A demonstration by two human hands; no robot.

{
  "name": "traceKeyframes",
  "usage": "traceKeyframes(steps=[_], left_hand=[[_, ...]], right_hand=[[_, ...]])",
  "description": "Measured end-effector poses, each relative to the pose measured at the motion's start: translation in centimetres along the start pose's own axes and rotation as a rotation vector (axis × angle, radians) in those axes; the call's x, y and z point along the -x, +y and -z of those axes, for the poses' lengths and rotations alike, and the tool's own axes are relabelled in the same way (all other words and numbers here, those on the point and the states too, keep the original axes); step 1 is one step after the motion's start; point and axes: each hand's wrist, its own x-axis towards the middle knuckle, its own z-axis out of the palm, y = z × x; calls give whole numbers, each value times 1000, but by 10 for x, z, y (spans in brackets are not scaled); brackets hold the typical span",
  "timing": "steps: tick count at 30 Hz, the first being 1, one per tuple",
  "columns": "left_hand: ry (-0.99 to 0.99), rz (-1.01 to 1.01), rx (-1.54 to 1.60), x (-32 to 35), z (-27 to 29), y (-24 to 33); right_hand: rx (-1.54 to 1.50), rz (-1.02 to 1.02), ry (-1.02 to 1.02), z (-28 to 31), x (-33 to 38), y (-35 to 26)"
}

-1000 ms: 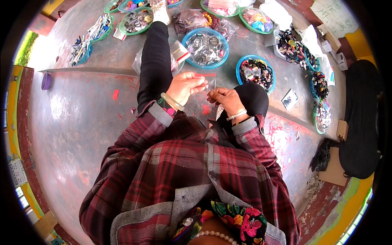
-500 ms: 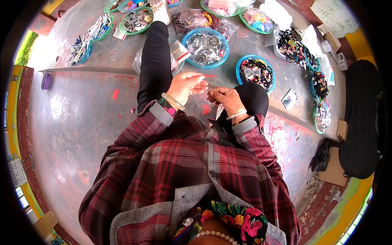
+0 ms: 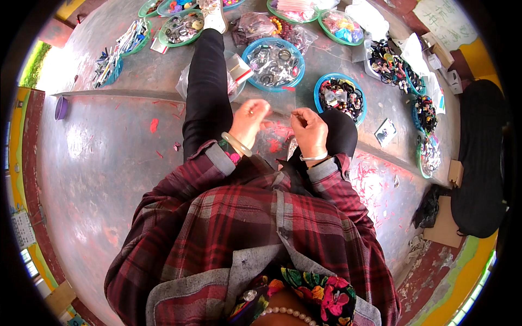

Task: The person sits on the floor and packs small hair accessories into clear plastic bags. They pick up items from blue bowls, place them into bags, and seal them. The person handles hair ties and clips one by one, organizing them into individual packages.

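Note:
Between my knees, my left hand point(image 3: 249, 120) is curled with thumb and fingers together. What it holds, if anything, is hidden. Facing it a short gap away, my right hand point(image 3: 310, 131) is closed in a pinch on something too fine to make out. A small red strip point(image 3: 288, 88) shows just beyond my hands, in front of the blue basket point(image 3: 303, 68) of bagged dark rings. Whether it hangs or lies there I cannot tell. Next to my right knee stands another blue basket point(image 3: 316, 98), full of dark hair ties.
Green baskets, such as one of plastic-wrapped pieces point(image 3: 338, 32), line the far side. A crate of hair ties point(image 3: 387, 64) and more baskets stand to the right. A card point(image 3: 386, 132) and red scraps point(image 3: 154, 125) lie on the floor. A purple bowl point(image 3: 61, 108) is at left.
The red strip has left my left fingers and now appears farther forward. My left hand has curled up, and my right hand has turned and lifted slightly.

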Motion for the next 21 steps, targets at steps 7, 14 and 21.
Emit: traceKeyframes(steps=[7, 14, 21], left_hand=[[-341, 153, 188, 12, -18, -2], [-247, 83, 20, 5, -2, 7], [-243, 36, -148, 2, 2, 16]], right_hand=[[326, 403, -97, 5, 3, -19], [-110, 73, 4, 13, 0, -25], [-830, -470, -330, 12, -3, 5]])
